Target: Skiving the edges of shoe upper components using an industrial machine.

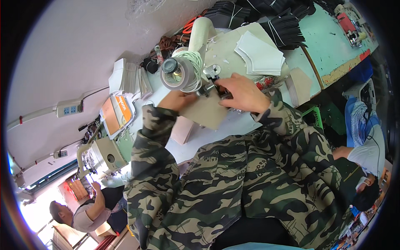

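Observation:
Both my hands work at the front of a sewing-type machine [204, 88] with a round grey-and-metal head. Between them is a flat beige sheet [204, 111], tilted, its upper edge under the machine's parts. On the sheet's left edge, my left hand [180, 99] is closed, its fingertips blurred and partly hidden. My right hand [246, 92] curls in from the other side; its thumb presses the sheet's right edge while its index finger reaches up beside the machine's metal parts. Below the sheet lies a stack of pale pinkish pieces [182, 130].
Pale green cord [195, 66] is coiled on the machine. White sheets [260, 54] lie behind my right hand, near tied black bundles [283, 31]. Left are upright stacked pieces [129, 79] and an orange packet [121, 110]. People sit at the lower left [89, 212] and far right [368, 154].

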Demonstrator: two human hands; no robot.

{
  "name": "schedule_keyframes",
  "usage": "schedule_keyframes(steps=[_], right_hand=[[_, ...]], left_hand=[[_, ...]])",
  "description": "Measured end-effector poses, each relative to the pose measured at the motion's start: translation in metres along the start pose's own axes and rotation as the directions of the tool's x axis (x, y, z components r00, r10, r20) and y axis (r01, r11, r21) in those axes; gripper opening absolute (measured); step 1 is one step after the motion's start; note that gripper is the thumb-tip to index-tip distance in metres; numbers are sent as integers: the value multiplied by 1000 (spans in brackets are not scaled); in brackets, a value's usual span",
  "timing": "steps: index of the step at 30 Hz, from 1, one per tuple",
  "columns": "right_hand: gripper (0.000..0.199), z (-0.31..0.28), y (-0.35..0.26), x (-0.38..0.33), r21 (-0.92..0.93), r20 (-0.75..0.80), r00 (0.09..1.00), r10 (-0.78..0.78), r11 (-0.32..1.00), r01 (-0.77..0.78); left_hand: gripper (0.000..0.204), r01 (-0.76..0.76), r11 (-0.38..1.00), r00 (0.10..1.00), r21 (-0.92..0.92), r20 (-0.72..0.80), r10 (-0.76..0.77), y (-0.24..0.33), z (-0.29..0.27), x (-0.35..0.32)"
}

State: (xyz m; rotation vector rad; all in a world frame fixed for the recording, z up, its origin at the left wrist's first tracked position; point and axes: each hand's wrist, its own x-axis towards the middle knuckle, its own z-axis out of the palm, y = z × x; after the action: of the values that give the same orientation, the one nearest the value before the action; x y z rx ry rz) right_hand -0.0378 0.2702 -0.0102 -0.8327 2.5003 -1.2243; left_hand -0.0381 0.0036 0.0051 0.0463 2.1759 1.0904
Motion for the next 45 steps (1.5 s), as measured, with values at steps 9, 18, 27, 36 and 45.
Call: schedule_keyframes(steps=[9,18,27,36,45], right_hand=[[53,-24,14,38,-85,204,977,60,995,-43],[51,-22,9,39,-18,322,941,103,995,-103],[25,-74,10,33,-220,-248,948,-200,965,146],[24,-33,39,-14,-479,-387,889,-245,877,33],[23,31,-10,-36,-119,-225,960,-165,983,141]], left_hand=[[34,0,835,974,550,-187,124,26,30,-10],[28,-93,914,952,396,-234,198,5,30,-5],[22,85,859,860,505,-472,193,-58,22,-17],[29,345,642,902,685,-430,-26,-168,53,-55],[15,207,609,844,766,-454,285,-178,56,-58]])
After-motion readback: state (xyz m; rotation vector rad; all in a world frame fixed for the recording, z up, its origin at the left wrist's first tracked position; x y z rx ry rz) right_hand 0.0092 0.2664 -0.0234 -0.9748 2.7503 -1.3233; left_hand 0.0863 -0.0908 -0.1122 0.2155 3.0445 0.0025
